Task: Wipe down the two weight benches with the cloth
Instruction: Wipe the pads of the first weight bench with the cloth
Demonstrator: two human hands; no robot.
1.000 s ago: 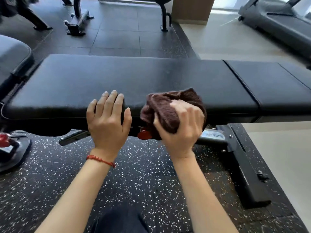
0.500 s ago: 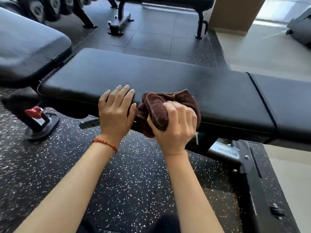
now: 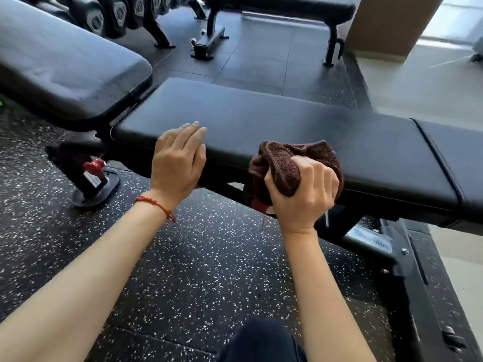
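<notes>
2 hands [image 3: 178, 163] [image 3: 303, 190] at the bench surface [image 3: 274, 121] near edge: left flat, fingers straight; right grips bunched brown cloth [image 3: 285, 163]; dumbbell rack [image 3: 117, 14] behind.

A weight bench [image 3: 300, 131] runs across the middle of the view, and the left hand [image 3: 177, 160] lies flat on its near edge. Right of that hand, the right hand [image 3: 303, 192] grips a cloth [image 3: 290, 163] against the same edge. A second bench [image 3: 68, 66] lies at the left, a third bench [image 3: 282, 9] far behind
</notes>
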